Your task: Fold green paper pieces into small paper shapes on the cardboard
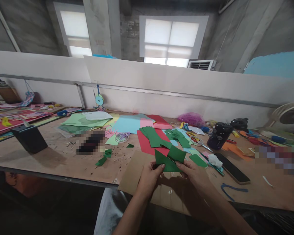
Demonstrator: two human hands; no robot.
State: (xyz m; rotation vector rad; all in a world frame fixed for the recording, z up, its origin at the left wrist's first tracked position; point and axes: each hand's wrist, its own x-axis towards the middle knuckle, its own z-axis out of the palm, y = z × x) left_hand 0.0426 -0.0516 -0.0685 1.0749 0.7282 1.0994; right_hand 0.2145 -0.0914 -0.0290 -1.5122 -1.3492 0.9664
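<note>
Both hands meet low in the middle of the view, over a brown cardboard sheet [133, 169] on the wooden table [63, 163]. My left hand [150, 178] and my right hand [192, 173] pinch folded dark green paper pieces [169, 158] between thumb and fingers, held just above the cardboard. Behind them lie a stack of green paper strips [153, 135] on a red sheet [147, 145] and more cut green shapes [178, 135].
Loose coloured paper sheets [88, 122] cover the back of the table. A black box [29, 138] stands at the left, a dark phone [231, 169] lies right of my hands, a black stapler-like tool [219, 135] and a fan [287, 114] are farther right. Green scraps [104, 158] lie left.
</note>
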